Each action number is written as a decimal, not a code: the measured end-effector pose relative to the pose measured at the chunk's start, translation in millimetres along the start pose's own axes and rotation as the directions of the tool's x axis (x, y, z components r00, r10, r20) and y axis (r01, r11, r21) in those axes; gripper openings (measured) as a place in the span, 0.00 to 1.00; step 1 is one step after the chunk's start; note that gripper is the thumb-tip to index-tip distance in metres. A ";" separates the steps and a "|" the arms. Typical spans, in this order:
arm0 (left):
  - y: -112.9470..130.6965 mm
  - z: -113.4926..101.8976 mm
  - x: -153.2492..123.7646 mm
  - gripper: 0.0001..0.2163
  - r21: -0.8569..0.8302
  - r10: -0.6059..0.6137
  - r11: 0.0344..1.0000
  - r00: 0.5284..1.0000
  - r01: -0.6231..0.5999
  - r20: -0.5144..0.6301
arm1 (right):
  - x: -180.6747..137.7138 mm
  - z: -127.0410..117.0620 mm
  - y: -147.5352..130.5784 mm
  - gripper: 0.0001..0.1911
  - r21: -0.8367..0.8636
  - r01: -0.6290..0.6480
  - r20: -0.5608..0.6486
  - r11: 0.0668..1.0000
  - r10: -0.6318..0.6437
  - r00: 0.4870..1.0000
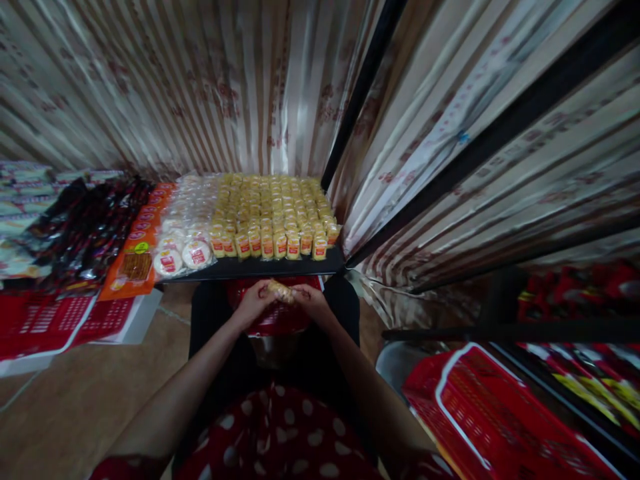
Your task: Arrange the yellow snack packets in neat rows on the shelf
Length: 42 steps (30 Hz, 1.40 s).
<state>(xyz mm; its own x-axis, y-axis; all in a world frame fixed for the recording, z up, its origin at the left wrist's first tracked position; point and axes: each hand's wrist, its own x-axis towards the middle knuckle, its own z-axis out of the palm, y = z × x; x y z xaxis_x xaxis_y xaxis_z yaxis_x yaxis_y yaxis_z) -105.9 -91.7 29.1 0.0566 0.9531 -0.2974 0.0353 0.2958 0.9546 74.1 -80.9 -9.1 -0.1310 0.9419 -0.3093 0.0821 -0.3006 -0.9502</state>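
Between my two hands is a small yellow wrapped snack pack [281, 291], held over a red basket [280, 323] that stands between my knees. The fingers of my left hand [256, 301] pinch its left end. My right hand [310, 303] grips the other end. Just beyond my hands, on a black shelf [250, 269], stand several rows of similar yellow packs [275, 207] with red labels. To their left lie clear-wrapped white round packs [183, 247] with red labels. The print on the held pack is too small to read.
Left along the shelf lie orange packets [135, 250], dark packets [95, 227] and pale packets [23, 200]. Red baskets stand at lower left [45, 320] and lower right [500, 413]. Black frame bars [425, 200] cross before the striped curtain [240, 87]. More packets [595, 387] fill a right-hand shelf.
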 end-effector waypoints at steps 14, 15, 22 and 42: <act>9.7 6.5 3.3 0.18 -0.285 0.003 0.958 0.996 0.022 0.088 | -19.3 6.1 -21.4 0.23 0.402 -0.244 0.167 0.882 0.192 0.967; 10.2 6.5 2.8 0.17 -0.284 0.006 0.959 0.995 0.024 0.105 | -19.5 5.5 -21.2 0.21 0.446 -0.253 0.178 0.859 0.192 0.965; 19.9 10.1 -2.9 0.15 -0.421 -0.088 0.893 0.979 0.160 0.184 | -15.3 -5.4 -20.9 0.20 0.567 -0.095 0.025 0.818 0.098 0.995; 21.3 56.6 13.7 0.14 -0.086 -0.011 0.996 0.999 0.014 0.033 | -15.9 -11.1 -28.4 0.23 0.369 0.154 -0.277 0.917 -0.050 0.960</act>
<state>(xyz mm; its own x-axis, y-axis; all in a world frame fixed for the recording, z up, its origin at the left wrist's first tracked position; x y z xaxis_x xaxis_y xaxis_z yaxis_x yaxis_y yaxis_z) -47.9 -76.0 44.5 0.0894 0.9469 -0.3087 -0.0494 0.3138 0.9482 84.8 -85.7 23.2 0.1438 0.9604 -0.2385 -0.3095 -0.1853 -0.9327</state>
